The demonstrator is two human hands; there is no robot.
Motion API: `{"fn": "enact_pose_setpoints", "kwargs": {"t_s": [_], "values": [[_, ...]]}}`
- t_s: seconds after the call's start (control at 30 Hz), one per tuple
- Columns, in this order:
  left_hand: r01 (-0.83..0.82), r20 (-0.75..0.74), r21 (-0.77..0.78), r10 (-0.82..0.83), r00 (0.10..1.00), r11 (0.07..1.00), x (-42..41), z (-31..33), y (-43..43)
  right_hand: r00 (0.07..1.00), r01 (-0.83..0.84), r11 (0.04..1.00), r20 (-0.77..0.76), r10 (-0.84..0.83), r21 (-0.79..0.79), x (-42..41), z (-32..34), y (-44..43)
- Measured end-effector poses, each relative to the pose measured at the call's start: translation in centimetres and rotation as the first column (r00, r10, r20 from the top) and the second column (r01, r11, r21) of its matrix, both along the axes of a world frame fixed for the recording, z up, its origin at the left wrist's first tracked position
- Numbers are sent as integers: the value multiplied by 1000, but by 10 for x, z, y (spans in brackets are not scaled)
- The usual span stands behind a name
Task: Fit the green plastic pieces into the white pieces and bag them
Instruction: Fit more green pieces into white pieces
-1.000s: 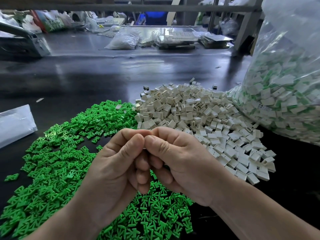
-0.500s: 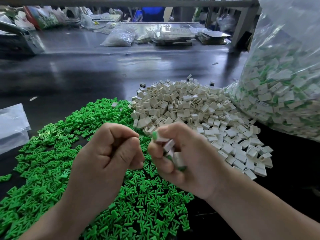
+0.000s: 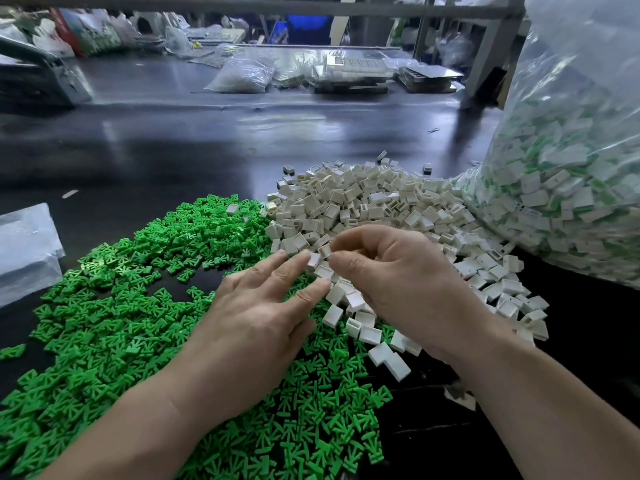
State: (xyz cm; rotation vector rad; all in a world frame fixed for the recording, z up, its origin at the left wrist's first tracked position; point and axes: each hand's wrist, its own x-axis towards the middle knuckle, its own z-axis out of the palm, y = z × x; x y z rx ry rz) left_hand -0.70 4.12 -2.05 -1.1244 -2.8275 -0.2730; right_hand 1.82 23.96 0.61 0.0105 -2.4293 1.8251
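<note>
landmark: the heap of white pieces (image 3: 374, 202) on the dark table (image 3: 173, 150). the green pieces (image 3: 131, 289) lie spread to the left of and in front of the heap, meeting it along that edge. a large clear bag (image 3: 571, 168) of fitted white-and-green units leans against the heap's right side.

left hand (image 3: 256, 323): open, fingers straight, tips touching a white piece at the heap's near-left edge. right hand (image 3: 398, 282): fingers curled over the heap's near side; whether it holds anything cannot be told.

handling, as judged: both parts are small, light, rigid moulded plastic. the white pieces are boxy hollow shells, smooth and faintly glossy, with a slot in one face. they are likely to slip and are best pinched across two flat sides, slot left free. the green pieces are flat, forked and thin-limbed; take each by its broad end, narrow end leading. loose heaps will scatter under a sweep.
</note>
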Motion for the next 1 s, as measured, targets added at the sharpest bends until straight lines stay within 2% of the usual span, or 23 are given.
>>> {"fn": "enact_pose_setpoints", "kwargs": {"t_s": [0.03, 0.07, 0.27, 0.37, 0.47, 0.57, 0.63, 0.73, 0.8, 0.93, 1.0], "values": [[33, -14, -13, -33, 999, 999, -1, -1, 1, 1000, 2, 996, -28, 0, 92, 0, -2, 0], [57, -26, -21, -57, 998, 998, -1, -2, 2, 999, 0, 994, -34, 4, 113, 1, -3, -1], [113, -133, 136, -95, 986, 984, -1, -1, 0, 1000, -20, 988, 10, 19, 155, 2, -4, -4], [108, -174, 176, -77, 982, 978, -1, -2, 0, 999, -18, 980, 32, 12, 199, 1, -5, -2], [50, -132, 328, -7, 991, 943, -1, 1, -1, 999, -23, 982, 36, 16, 187, 0, -7, -2], [-39, 24, 549, 31, 999, 835, 1, 4, -4, 995, -71, 989, 84, 61, 128, 0, -9, -3], [-52, 71, 632, 9, 997, 773, 4, 4, -3, 988, -99, 994, 121, 93, 47, 1, -8, -4], [-58, 111, 680, -25, 993, 731, 7, 5, -1, 970, -121, 981, 192, 149, -151, 2, -5, -9], [-116, 198, 729, -46, 979, 675, 8, 6, -1, 955, -131, 959, 228, 190, -252, 3, -4, -12], [-196, 334, 808, -157, 929, 556, 14, 11, -1, 931, -182, 921, 241, 274, -344, 5, -1, -13], [-266, 390, 808, -137, 911, 526, 15, 13, -1, 930, -186, 905, 230, 288, -383, 5, 0, -14]]}}
